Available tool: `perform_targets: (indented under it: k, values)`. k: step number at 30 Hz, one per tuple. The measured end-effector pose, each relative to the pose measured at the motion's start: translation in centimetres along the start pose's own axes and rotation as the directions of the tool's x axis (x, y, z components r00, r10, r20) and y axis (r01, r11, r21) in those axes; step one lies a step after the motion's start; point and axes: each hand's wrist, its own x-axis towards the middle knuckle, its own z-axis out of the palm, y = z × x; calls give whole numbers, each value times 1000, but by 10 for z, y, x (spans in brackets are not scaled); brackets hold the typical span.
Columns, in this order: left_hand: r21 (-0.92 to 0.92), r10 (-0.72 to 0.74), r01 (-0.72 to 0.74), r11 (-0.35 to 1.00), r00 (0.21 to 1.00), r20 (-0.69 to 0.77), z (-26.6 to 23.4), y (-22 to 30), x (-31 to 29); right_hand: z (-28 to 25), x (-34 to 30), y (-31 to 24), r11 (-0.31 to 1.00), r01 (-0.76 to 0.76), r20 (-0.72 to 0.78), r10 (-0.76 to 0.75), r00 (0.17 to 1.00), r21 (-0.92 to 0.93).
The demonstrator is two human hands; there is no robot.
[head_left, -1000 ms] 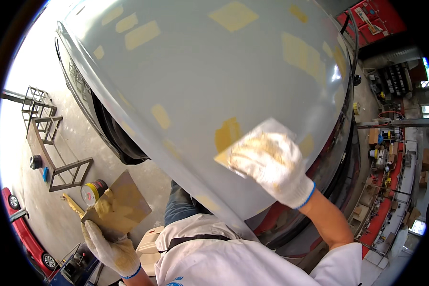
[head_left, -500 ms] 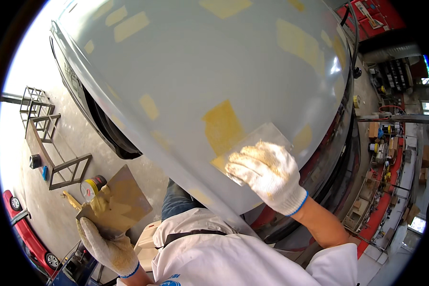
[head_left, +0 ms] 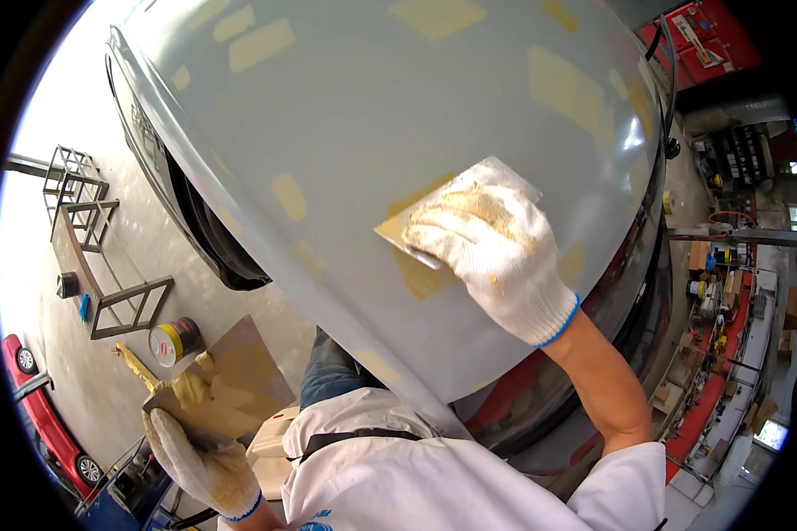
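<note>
1. The right grip (head_left: 500, 257), in a white glove stained yellow, is closed round a thin spreader (head_left: 505, 173), fingers bent over its face.
2. The spreader slants across the upper part of a yellow patch (head_left: 427, 283) on the grey panel (head_left: 328, 133); the patch shows on both sides of it. Its see-through far corner sticks out past the glove.
3. The left grip (head_left: 199, 469), gloved likewise, grasps a flat board (head_left: 252, 376) by its near left corner. How the fingers sit underneath is hidden.
4. The board is tilted, well apart from the panel, left of the person's jeans (head_left: 330, 367). Yellow putty (head_left: 193, 385) is heaped toward its left side.
5. A putty-smeared stick (head_left: 135, 365) reaches the board's left edge in this view; whether they touch I cannot tell.
6. A can (head_left: 175, 342) with a yellow band stands on the floor (head_left: 230, 310), just beyond the board.
7. Paler yellow patches dot the panel elsewhere.
8. Farther left are a metal frame (head_left: 133, 305) and a red car (head_left: 49, 416).
</note>
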Motion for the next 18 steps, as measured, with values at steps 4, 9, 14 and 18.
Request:
perform_targets:
  k: [4, 9, 14, 18]
  values:
    - [-51, -27, 28, 998, 999, 27, 6, 1, 0, -13, -14, -14, 997, -26, 36, 23, 999, 73]
    - [-32, -41, 44, 999, 996, 80, 11, 4, 1, -24, -55, -32, 992, -106, 100, 99, 990, 62]
    - [-284, -161, 226, 932, 959, 235, 22, 10, -1, -52, -62, -35, 992, -123, 187, 120, 975, 7]
    - [-191, -72, 201, 961, 848, 526, 22, 9, -4, -90, -47, -36, 876, -388, 95, 378, 921, 287]
